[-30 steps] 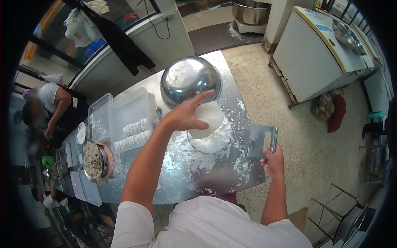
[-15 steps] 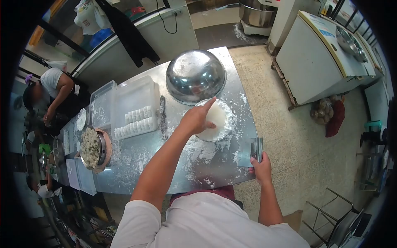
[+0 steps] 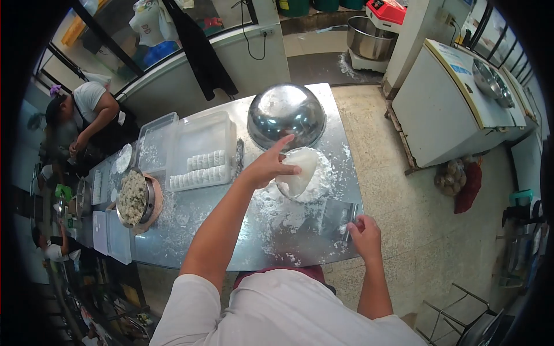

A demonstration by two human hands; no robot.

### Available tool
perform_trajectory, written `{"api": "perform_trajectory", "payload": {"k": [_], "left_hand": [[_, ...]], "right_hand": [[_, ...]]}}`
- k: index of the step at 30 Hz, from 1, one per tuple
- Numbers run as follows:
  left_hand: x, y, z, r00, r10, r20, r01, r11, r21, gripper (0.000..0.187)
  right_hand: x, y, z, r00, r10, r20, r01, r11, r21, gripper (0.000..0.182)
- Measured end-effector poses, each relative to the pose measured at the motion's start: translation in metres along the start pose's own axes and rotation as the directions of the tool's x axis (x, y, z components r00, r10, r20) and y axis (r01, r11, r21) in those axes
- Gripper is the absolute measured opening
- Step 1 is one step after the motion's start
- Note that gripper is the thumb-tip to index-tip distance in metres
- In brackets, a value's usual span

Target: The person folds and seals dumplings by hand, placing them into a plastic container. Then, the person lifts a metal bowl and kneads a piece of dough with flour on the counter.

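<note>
My left hand [image 3: 266, 168] reaches over the table with its index finger stretched out and its thumb against a thin, round, whitish dough sheet [image 3: 301, 176]. The sheet is raised and tilted over a floury round patch or dish [image 3: 323, 183]; its lower edge is hard to make out. At the table's right edge, my right hand [image 3: 365, 235] has its fingertips at the handle edge of a flat metal dough scraper [image 3: 334, 219]. The scraper lies nearly flat on the flour-dusted steel table [image 3: 231, 248].
An upturned steel bowl [image 3: 285, 115] stands beyond my left hand. A clear plastic tray [image 3: 199, 132] holds rows of white dumplings [image 3: 199, 176]. A pan of chopped filling [image 3: 133, 199] sits at left, near a co-worker [image 3: 92, 109]. A white chest freezer [image 3: 433, 104] stands right.
The dough sheet has come up and tilted beneath my left hand. My right hand has lowered the scraper from a tilted position toward the tabletop. The camera view has shifted slightly.
</note>
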State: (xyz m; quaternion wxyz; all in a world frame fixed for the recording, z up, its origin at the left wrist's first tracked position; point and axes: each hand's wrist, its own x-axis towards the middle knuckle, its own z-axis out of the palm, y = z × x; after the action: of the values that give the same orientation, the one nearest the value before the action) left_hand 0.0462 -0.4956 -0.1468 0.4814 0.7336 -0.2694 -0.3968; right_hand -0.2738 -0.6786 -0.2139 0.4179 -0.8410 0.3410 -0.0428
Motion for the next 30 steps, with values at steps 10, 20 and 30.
{"api": "perform_trajectory", "payload": {"k": [10,20,30], "left_hand": [[-0.055,-0.021,0.057,0.991,0.104,-0.085,-0.126,0.497,-0.859,0.114],[-0.077,-0.018,0.056,0.989,0.066,-0.132,-0.144,0.612,-0.777,0.106],[-0.119,-0.101,0.025,0.807,-0.089,-0.584,-0.161,0.918,-0.363,0.058]], "right_hand": [[0.020,-0.142,0.040,0.880,-0.474,0.008,0.399,0.751,0.525,0.104],[0.080,-0.120,0.040,0.953,-0.295,0.073,0.097,0.522,0.848,0.067],[0.098,-0.129,0.022,0.682,-0.731,-0.024,0.670,0.638,-0.379,0.052]]}}
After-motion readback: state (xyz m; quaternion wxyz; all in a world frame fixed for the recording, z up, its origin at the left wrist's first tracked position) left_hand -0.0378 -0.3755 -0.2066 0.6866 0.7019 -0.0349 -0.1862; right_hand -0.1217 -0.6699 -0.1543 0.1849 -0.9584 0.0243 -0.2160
